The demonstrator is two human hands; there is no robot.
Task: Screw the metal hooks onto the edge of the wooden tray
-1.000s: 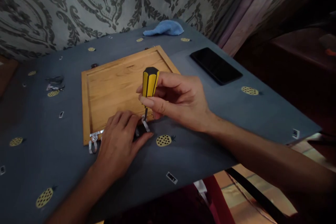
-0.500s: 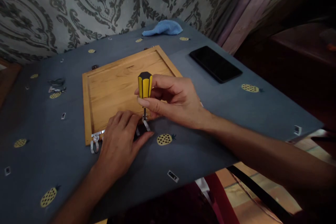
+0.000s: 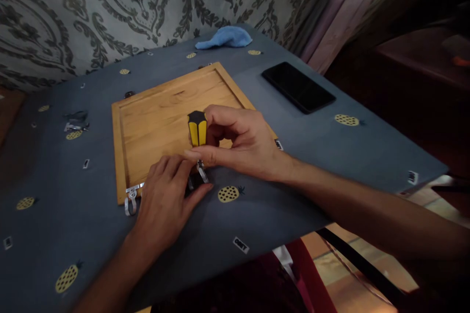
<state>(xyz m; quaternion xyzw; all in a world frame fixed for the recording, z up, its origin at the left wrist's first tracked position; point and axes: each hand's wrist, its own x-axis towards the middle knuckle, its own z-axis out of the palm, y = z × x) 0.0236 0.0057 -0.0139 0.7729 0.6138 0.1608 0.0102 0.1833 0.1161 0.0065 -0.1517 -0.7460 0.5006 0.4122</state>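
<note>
Screwdriver point(image 3: 198, 133) — in right hand point(image 3: 244, 142), left hand point(image 3: 165, 195) on rimmed board point(image 3: 161, 124)

The left grip point(image 3: 163, 200) lies palm down, fingers point(image 3: 172, 166) together, thumb point(image 3: 198, 194) spread apart. The right grip point(image 3: 246, 144) pinches with thumb and curled fingers, its forearm point(image 3: 348, 200) slanted.

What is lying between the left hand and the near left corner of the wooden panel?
In the head view, a silver metal hook lies there, at the near edge of the wooden panel, beside the left hand.
</note>
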